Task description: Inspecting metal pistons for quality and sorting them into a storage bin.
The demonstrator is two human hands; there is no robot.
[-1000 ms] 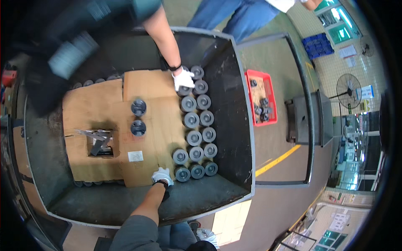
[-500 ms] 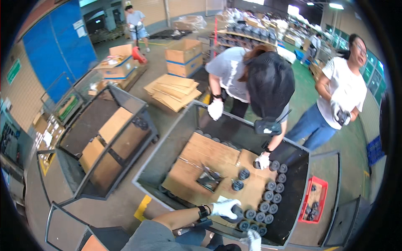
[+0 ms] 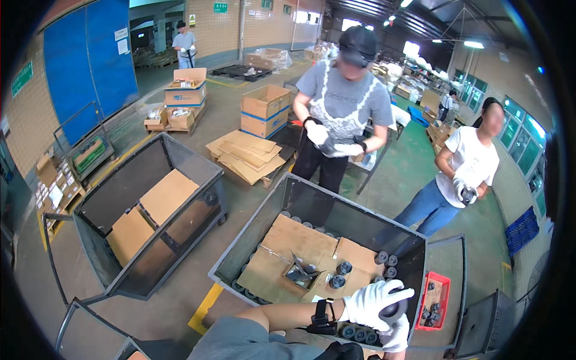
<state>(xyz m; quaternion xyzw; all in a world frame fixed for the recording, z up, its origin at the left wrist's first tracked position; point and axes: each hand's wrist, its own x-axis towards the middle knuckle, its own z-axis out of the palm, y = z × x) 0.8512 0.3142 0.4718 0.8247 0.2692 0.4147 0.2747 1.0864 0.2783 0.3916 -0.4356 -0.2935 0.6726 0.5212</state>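
Two white knit-gloved hands: left hand clamps a dark round part; right hand's grip unclear.

White cloth glove, dark glossy metal part (rounded), matt brown cardboard sheets, grey metal bin

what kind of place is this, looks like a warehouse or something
Probably a factory or warehouse floor: metal mesh bins lined with cardboard, stacked cardboard boxes on pallets, and gloved workers handling round dark metal parts. The left hand grips one such part.
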